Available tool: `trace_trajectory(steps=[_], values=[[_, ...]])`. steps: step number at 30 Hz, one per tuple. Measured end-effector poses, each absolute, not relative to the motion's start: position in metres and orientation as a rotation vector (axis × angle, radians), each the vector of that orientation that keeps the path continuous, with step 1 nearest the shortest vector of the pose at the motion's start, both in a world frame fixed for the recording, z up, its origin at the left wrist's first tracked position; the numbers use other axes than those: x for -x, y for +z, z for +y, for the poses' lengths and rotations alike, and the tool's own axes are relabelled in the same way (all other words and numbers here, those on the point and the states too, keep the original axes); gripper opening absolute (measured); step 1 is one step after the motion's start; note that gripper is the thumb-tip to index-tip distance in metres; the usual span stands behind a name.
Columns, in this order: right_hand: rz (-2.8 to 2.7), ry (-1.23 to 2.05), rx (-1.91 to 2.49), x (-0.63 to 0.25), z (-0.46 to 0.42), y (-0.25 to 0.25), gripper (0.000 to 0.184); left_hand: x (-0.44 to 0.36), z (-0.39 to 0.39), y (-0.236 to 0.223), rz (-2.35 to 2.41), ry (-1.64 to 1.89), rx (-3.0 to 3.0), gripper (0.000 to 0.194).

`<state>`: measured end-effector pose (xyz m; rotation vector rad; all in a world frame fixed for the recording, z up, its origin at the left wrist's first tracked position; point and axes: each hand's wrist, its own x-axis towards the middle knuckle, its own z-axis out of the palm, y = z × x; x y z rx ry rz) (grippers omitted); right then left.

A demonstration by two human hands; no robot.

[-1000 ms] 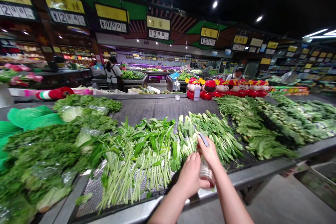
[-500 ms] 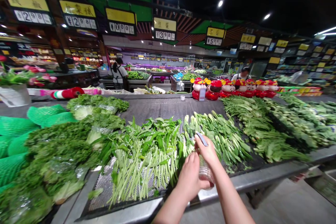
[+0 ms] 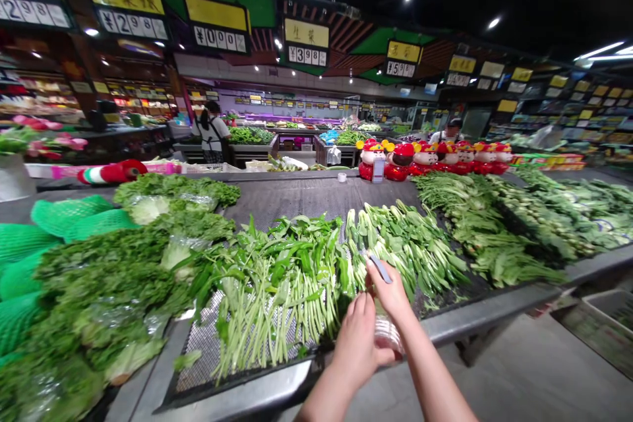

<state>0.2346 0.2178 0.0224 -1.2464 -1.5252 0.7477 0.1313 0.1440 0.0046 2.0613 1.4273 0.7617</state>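
Observation:
My left hand point(image 3: 358, 336) is wrapped around a clear ribbed plastic bottle point(image 3: 388, 333), just above the front edge of the produce stand. Closed at the bottle's upper end is my right hand point(image 3: 390, 291), with a smooth grey piece point(image 3: 380, 269) sticking out above its fingers. Both hands hide much of the bottle, and its top cannot be made out. Beyond them lie leafy greens with pale stalks point(image 3: 405, 234). Left of the hands, long-stemmed greens point(image 3: 281, 297) rest on a mesh tray point(image 3: 195, 336).
Curly lettuce point(image 3: 119, 277) and green foam nets point(image 3: 74, 217) fill the left side. More greens point(image 3: 484, 231) are heaped at right. Red figurines point(image 3: 400, 159) line the back ledge. A grey crate point(image 3: 608, 316) stands low at right. A person point(image 3: 212, 132) stands behind the stand.
My view has shifted slightly, so the signs and stand sit a little further left and higher. Both hands keep their hold on the bottle, nearly unmoved in the picture.

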Motion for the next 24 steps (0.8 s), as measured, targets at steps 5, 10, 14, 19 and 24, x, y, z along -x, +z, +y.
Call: trace_trajectory(steps=[5,10,14,19,24], values=[[-1.472,0.784,1.242,-0.230,0.199,0.019,0.033,-0.123,0.135,-0.006,1.401,0.706,-2.123,0.096],[-1.428,0.769,1.294,-0.222,0.185,0.012,0.039,-0.113,0.127,-0.012,1.364,0.655,-2.165,0.103],[-1.417,0.735,1.340,-0.218,0.177,0.008,0.043,-0.104,0.122,-0.012,1.309,0.625,-2.196,0.103],[-1.358,0.790,1.358,-0.211,0.168,-0.005,0.041,-0.094,0.112,-0.019,1.297,0.567,-2.176,0.103],[-1.233,0.800,1.389,-0.202,0.153,-0.025,0.041,-0.084,0.101,-0.032,1.260,0.516,-2.163,0.103]])
